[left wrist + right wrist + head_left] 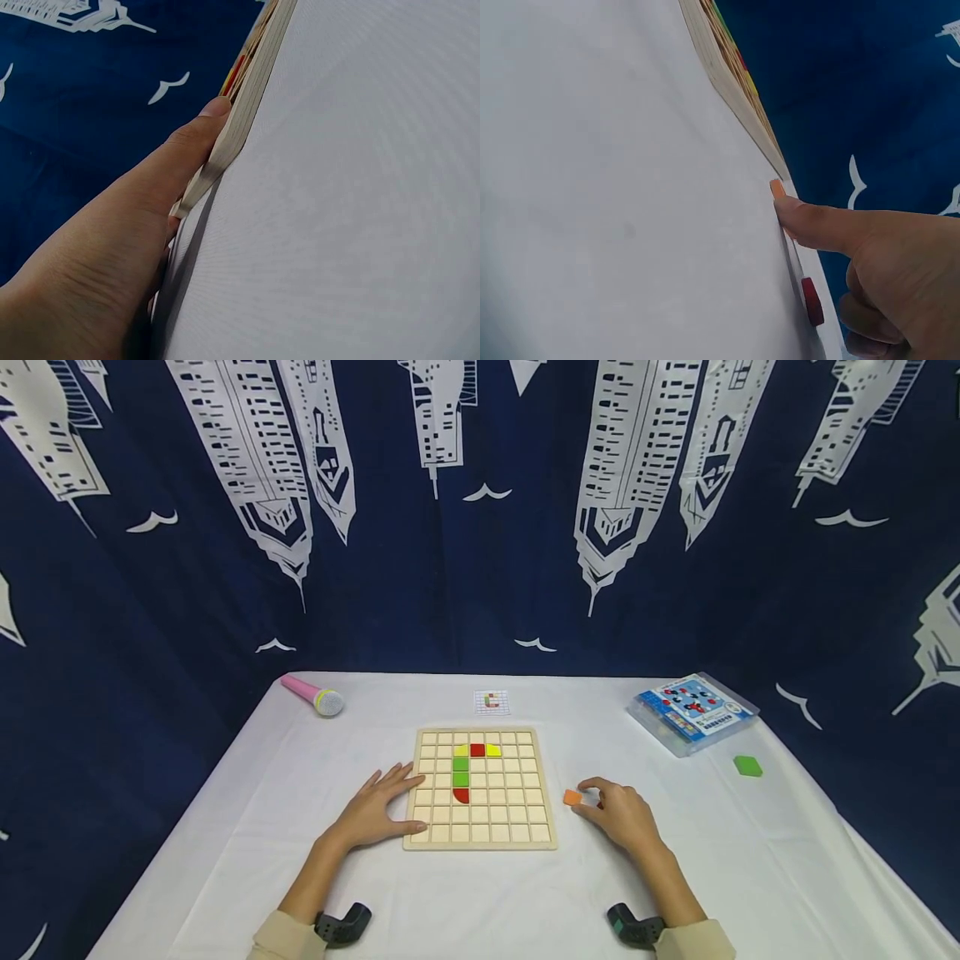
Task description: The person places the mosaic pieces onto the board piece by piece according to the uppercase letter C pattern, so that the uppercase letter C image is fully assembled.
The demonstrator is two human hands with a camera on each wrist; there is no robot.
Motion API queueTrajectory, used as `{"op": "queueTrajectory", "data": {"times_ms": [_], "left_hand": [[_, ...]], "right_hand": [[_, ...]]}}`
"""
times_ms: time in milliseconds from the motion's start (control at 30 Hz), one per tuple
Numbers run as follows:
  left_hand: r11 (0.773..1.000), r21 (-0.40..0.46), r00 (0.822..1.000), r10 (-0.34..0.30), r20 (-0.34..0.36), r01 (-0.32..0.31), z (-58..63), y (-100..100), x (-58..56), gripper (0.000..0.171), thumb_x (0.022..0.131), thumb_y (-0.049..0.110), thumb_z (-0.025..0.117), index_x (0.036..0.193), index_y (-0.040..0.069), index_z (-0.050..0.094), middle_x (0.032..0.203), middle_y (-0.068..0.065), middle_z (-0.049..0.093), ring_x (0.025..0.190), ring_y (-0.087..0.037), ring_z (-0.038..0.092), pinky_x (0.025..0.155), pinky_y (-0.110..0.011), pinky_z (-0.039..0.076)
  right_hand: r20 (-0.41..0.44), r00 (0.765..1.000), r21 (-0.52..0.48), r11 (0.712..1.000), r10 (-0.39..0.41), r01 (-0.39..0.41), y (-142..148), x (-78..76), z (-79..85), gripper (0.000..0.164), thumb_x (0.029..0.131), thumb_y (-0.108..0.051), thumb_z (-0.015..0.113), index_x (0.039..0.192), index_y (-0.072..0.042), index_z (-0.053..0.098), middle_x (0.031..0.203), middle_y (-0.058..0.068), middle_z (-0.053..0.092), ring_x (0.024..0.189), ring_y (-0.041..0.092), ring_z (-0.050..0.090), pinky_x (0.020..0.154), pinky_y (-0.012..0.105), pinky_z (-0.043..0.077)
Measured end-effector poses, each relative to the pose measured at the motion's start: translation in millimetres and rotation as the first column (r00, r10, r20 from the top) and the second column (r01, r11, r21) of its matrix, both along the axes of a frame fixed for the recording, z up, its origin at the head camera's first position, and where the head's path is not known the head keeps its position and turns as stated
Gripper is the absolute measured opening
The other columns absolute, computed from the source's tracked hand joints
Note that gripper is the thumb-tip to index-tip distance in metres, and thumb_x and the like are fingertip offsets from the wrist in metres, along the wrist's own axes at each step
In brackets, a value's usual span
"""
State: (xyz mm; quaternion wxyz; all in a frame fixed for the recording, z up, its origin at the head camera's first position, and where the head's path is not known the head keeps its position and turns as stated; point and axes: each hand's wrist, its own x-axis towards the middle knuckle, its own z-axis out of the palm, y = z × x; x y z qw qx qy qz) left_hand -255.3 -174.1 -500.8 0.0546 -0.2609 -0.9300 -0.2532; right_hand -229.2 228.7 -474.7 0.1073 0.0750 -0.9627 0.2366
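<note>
A wooden grid board lies on the table with several coloured tiles in its cells. On it, a red square has a yellow piece on each side. Two green squares run down the left, above a red rounded piece. My left hand is spread along the board's left edge, thumb and fingertips resting on the rim. To the right of the board, my right hand pinches an orange tile between thumb and index finger. A dark red piece shows below that hand in the right wrist view.
Behind the board lies a small pattern card. A pink toy microphone is at the back left. At the back right sits a clear plastic case with a blue printed cover, and a green hexagonal piece lies in front of it.
</note>
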Motion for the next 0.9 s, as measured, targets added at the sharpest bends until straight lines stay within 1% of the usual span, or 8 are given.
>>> {"op": "queueTrajectory", "data": {"times_ms": [100,167,267,367,500,633,733,900], "left_hand": [[1.0,0.0,1.0,0.001,-0.011,-0.001,-0.4,0.2,-0.4,0.084,0.069,0.068,0.063,0.136,0.02,0.048,0.147,-0.006,0.033,0.136,-0.026,0.024,0.112,-0.047,0.012],[1.0,-0.002,1.0,0.001,-0.015,-0.001,-0.5,0.3,-0.6,0.084,0.069,0.069,0.063,0.136,0.02,0.048,0.147,-0.006,0.033,0.136,-0.026,0.024,0.112,-0.047,0.013],[1.0,-0.006,1.0,0.006,-0.011,-0.006,-0.1,0.4,-0.1,0.084,0.069,0.069,0.062,0.136,0.02,0.048,0.147,-0.006,0.033,0.136,-0.025,0.024,0.112,-0.046,0.012],[1.0,-0.003,1.0,0.01,-0.004,-0.01,0.0,0.8,0.5,0.084,0.069,0.069,0.063,0.136,0.02,0.048,0.147,-0.006,0.033,0.136,-0.025,0.023,0.112,-0.046,0.012],[1.0,0.005,1.0,0.011,0.011,-0.012,0.3,2.0,2.2,0.084,0.069,0.068,0.063,0.136,0.02,0.048,0.147,-0.006,0.032,0.137,-0.025,0.023,0.112,-0.046,0.011],[1.0,0.002,1.0,0.014,0.027,-0.014,1.7,3.3,4.0,0.084,0.069,0.068,0.063,0.136,0.02,0.048,0.147,-0.005,0.031,0.137,-0.024,0.022,0.112,-0.046,0.011],[1.0,-0.002,1.0,0.01,0.028,-0.01,2.8,3.2,3.6,0.084,0.069,0.067,0.063,0.136,0.02,0.047,0.148,-0.005,0.031,0.137,-0.024,0.021,0.112,-0.047,0.01],[1.0,-0.008,1.0,0.01,0.017,-0.01,3.6,1.8,2.3,0.083,0.07,0.067,0.063,0.136,0.02,0.047,0.147,-0.006,0.031,0.137,-0.025,0.022,0.112,-0.047,0.011]], "right_hand": [[-0.001,1.0,-0.021,1.0,0.015,-0.015,2.0,-2.3,-0.3,0.026,0.077,-0.026,0.075,0.097,-0.01,0.07,0.053,-0.005,0.042,0.048,0.011,0.034,0.042,0.025,0.027],[-0.015,0.999,-0.032,0.999,0.034,-0.035,-2.0,-4.1,1.2,0.025,0.077,-0.026,0.075,0.097,-0.012,0.07,0.052,-0.005,0.039,0.047,0.01,0.03,0.042,0.024,0.024],[-0.045,0.996,-0.05,0.996,0.077,-0.079,-18.9,-6.2,6.3,0.026,0.077,-0.029,0.075,0.097,-0.014,0.071,0.05,-0.005,0.033,0.047,0.009,0.024,0.041,0.024,0.02],[-0.068,0.988,-0.052,0.988,0.139,-0.143,-44.6,-8.9,9.8,0.029,0.076,-0.035,0.075,0.097,-0.015,0.071,0.049,-0.007,0.03,0.047,0.007,0.021,0.042,0.023,0.018],[-0.098,0.973,-0.031,0.976,0.21,-0.214,-80.2,-13.1,7.8,0.03,0.075,-0.039,0.074,0.096,-0.017,0.071,0.047,-0.01,0.032,0.047,0.005,0.023,0.041,0.022,0.021],[-0.118,0.963,0.005,0.97,0.243,-0.244,-104.9,-16.0,3.7,0.027,0.076,-0.037,0.074,0.095,-0.017,0.071,0.047,-0.011,0.037,0.048,0.005,0.029,0.042,0.022,0.03],[-0.125,0.957,0.03,0.965,0.261,-0.259,-113.6,-17.6,0.9,0.027,0.077,-0.037,0.073,0.095,-0.017,0.071,0.046,-0.013,0.039,0.047,0.004,0.031,0.044,0.021,0.035],[-0.126,0.955,0.034,0.963,0.268,-0.266,-118.6,-19.2,-1.7,0.028,0.077,-0.038,0.072,0.097,-0.018,0.07,0.044,-0.014,0.037,0.043,0.004,0.031,0.043,0.021,0.035]]}}
